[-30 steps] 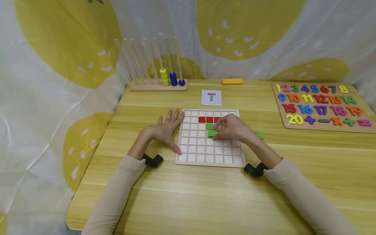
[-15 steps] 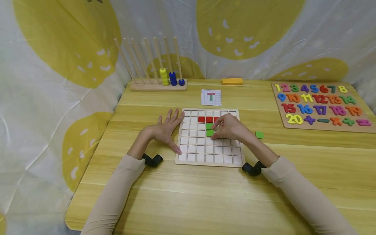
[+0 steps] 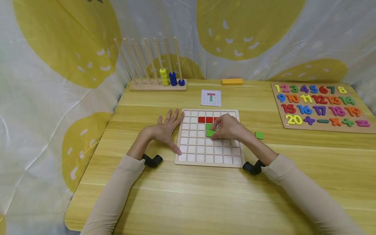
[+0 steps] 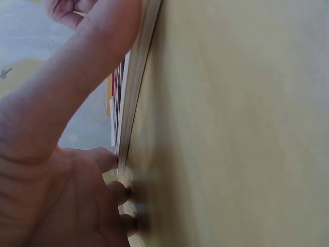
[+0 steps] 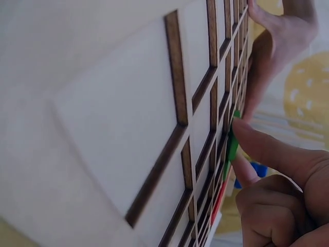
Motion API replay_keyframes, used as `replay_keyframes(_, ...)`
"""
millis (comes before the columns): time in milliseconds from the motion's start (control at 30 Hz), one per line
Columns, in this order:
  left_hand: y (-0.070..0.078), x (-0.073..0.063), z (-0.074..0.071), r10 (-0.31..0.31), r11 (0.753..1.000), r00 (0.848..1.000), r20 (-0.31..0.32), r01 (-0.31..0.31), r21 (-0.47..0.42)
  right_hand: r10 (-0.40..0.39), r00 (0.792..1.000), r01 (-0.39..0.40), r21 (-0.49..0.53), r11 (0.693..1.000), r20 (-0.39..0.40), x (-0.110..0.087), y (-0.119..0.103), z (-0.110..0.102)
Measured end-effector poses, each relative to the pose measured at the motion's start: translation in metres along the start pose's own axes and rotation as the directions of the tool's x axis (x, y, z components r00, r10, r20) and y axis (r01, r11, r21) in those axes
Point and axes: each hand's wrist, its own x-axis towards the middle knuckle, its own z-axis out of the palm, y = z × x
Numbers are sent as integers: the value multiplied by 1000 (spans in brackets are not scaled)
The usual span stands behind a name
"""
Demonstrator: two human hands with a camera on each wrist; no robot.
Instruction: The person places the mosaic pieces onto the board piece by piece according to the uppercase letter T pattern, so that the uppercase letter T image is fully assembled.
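Note:
A wooden grid board (image 3: 209, 158) with white squares lies in the middle of the table. My left hand (image 3: 164, 132) is spread along its left side, fingertips at the upper left corner and thumb on the lower left rim. With thumb and index finger my right hand (image 3: 228, 128) pinches a green square tile (image 3: 210, 133), which sits in a cell under another green tile (image 3: 209, 126). In the right wrist view, the thumb is right against green tile (image 5: 233, 141). A row of red tiles (image 3: 201, 119) lies above; the rightmost is partly hidden by my right hand.
A pattern card (image 3: 211, 98) with a red and green T lies behind the board. One loose green tile (image 3: 259, 135) is to its right. Further back are a bead-peg stand (image 3: 147, 87), an orange bar (image 3: 232, 82) and a number puzzle board (image 3: 326, 127).
My right hand has shifted slightly left, and the lower green tile has moved with it, into line beneath the other green tile. My left hand has stayed in place.

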Motion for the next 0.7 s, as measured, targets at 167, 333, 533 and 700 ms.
replay_keyframes(167,0,0,0,2,1000,1000,-2,-2,-1,1,1000,-1,-1,1000,11,1,-2,1)
replay_keyframes(333,0,0,0,-2,1000,1000,-3,2,2,3,1000,-3,-7,1000,9,1,-3,1)
replay_keyframes(533,0,1,0,-6,1000,1000,-1,6,0,-10,1000,9,-39,999,-14,1,-3,1)
replay_keyframes(700,1,0,0,-9,1000,1000,2,9,1,-23,999,21,-63,998,-31,2,-2,2)
